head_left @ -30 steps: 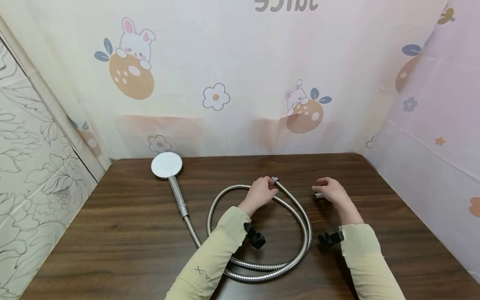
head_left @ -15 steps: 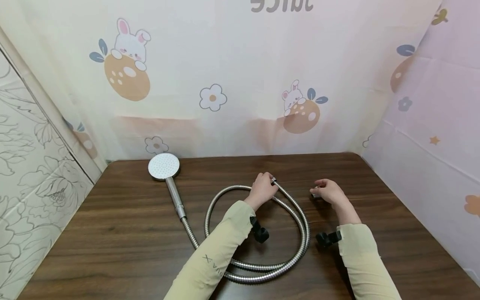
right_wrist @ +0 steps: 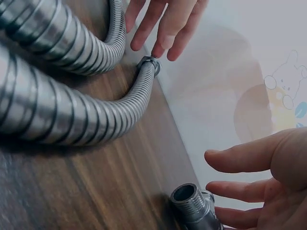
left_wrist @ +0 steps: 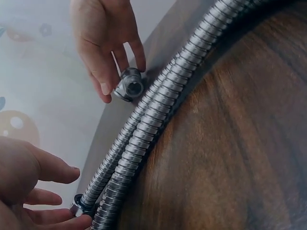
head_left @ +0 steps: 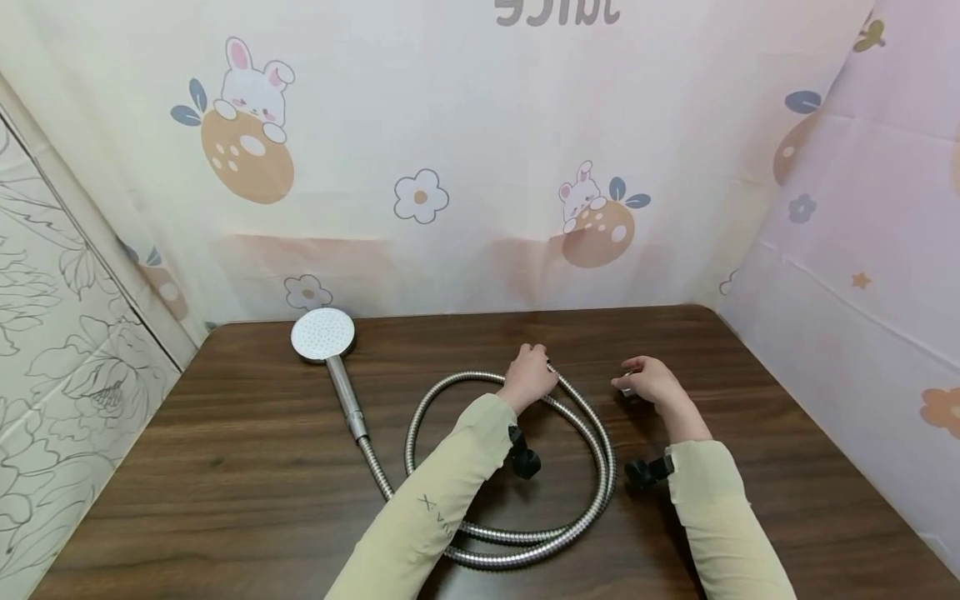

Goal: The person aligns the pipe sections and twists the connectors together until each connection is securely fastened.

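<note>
A coiled metal shower hose [head_left: 609,467] lies on the table, joined at one end to a handheld shower head [head_left: 323,334]. Over its free end is my left hand [head_left: 528,375]; the fingers are right at the end nut [right_wrist: 150,63], with the thumb held apart in the left wrist view. To the right, my right hand [head_left: 651,382] reaches round a short chrome pipe fitting [right_wrist: 188,199] with a threaded, hollow end. Its thumb stands off from the fitting in the right wrist view, and the loosely straight fingers lie behind it. From the head, the hand hides much of the fitting.
The dark wooden table [head_left: 225,483] ends at a back edge against a printed curtain [head_left: 450,267]. A pinkish curtain [head_left: 847,350] hangs at the right, and a flower-line panel [head_left: 82,375] stands at the left.
My left hand has moved slightly right and onto the hose's end nut, which it now covers. My right hand has closed in over the fitting. The head view has shifted slightly.
</note>
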A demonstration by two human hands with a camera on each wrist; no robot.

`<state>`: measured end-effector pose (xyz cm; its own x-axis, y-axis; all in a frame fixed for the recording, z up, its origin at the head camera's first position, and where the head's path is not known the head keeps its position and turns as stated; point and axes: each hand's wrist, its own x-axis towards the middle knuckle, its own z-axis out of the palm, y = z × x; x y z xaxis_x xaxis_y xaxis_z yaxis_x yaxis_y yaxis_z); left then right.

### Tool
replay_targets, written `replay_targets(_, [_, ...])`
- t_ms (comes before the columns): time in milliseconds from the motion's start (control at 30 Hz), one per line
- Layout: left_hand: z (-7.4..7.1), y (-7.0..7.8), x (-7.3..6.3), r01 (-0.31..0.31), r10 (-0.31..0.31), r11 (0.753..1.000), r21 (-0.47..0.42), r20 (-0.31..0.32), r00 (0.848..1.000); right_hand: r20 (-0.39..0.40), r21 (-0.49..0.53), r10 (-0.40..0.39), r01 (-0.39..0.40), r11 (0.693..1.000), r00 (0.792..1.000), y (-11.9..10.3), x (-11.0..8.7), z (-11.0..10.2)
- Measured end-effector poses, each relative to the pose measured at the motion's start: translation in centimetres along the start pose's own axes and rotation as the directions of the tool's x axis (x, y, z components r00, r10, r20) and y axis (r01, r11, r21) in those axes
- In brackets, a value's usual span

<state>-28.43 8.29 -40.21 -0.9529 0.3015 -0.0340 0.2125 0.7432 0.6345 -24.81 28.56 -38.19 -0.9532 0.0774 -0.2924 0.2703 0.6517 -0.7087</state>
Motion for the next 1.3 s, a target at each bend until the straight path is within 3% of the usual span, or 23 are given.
replay_targets(367, [-0.2,0.0,0.8,0.011,-0.011,0.997,0.073,0.008,1.000,-0.001,0.048,-0.008,0.008,0.999,1.000,0.1,0.3,0.2])
replay_targets(767, [0.2,0.1,1.4,-0.024,0.025,0.994,0.107,-0.008,1.000,-0.042,0.052,-0.012,0.015,0.999,0.999,0.6,0.2,0.1])
replay_targets(1133, [0.3,-0.2,1.6,0.000,0.006,0.992,0.128,-0.047,0.999,-0.033,0.079,0.027,-0.024,0.997,0.999,0.8,0.1,0.5])
replay_targets(1300, [0.3,-0.4,2.0,-0.019,0.026,0.991,0.131,-0.050,0.998,-0.043,0.072,0.056,-0.052,0.996,0.998,0.8,0.2,0.6])
